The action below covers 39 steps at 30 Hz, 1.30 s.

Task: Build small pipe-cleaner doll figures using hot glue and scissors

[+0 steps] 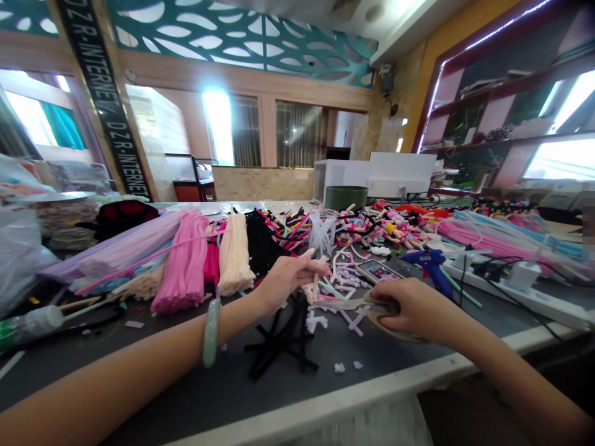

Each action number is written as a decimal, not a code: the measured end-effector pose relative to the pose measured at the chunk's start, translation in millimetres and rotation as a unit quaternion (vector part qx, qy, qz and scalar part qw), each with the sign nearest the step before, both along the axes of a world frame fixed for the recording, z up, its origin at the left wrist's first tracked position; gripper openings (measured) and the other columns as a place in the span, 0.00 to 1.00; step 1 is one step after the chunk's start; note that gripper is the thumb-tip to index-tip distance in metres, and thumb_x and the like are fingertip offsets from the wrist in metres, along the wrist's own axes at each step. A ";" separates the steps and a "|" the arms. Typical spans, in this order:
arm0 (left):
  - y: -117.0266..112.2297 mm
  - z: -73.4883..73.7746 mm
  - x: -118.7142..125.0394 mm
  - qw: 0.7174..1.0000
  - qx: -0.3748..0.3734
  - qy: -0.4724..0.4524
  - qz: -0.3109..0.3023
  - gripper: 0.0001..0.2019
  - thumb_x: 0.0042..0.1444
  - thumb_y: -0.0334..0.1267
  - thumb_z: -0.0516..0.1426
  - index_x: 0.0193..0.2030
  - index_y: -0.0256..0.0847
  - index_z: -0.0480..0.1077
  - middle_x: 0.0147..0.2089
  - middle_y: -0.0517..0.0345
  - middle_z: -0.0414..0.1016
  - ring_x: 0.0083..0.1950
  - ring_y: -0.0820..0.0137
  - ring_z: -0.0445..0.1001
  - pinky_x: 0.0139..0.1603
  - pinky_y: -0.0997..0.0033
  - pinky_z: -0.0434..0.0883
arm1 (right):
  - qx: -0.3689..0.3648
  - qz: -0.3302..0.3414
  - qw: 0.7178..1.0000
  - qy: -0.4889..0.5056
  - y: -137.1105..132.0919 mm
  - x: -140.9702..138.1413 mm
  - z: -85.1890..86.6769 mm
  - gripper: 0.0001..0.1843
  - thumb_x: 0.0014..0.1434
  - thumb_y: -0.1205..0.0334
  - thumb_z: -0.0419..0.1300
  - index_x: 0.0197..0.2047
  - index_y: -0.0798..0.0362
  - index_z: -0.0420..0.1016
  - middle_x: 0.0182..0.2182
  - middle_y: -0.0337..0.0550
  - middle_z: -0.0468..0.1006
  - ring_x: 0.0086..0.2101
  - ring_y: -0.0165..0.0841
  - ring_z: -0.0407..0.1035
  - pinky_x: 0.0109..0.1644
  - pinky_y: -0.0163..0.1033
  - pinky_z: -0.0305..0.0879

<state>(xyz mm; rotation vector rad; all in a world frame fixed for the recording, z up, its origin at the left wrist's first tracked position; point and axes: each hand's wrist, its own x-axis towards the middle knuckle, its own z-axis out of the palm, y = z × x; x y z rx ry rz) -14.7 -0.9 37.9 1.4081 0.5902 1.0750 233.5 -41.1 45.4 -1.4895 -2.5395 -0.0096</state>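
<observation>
My left hand [284,280] pinches a short cream pipe cleaner [315,288] above the middle of the table. In my right hand [414,305] is a pair of scissors [343,304], its blades pointing left at the lower end of that pipe cleaner. Whether the blades touch it I cannot tell. Beneath my hands lie short white and lilac pipe cleaner pieces [346,275] and a loose heap of black strips [283,347]. A phone [379,271] rests just behind my right hand.
Bundles of pink [180,263] and cream pipe cleaners [235,257] lie to the left, near a plastic bottle [35,323]. On the right are a blue glue gun [430,267] and a white power strip [525,297] with cables. Small colourful dolls [388,229] are piled behind.
</observation>
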 end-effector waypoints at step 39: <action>1.3 -1.0 1.2 0.989 0.092 0.110 0.040 0.18 0.57 0.45 0.53 0.40 0.32 0.76 0.47 0.47 0.77 0.49 0.63 0.74 0.53 0.64 0.68 | 0.122 -0.068 0.983 -0.116 -38.2 -19.2 8.4 0.06 0.55 0.57 0.56 0.33 0.49 0.70 0.29 0.39 0.78 0.27 0.37 0.72 0.26 0.37 0.49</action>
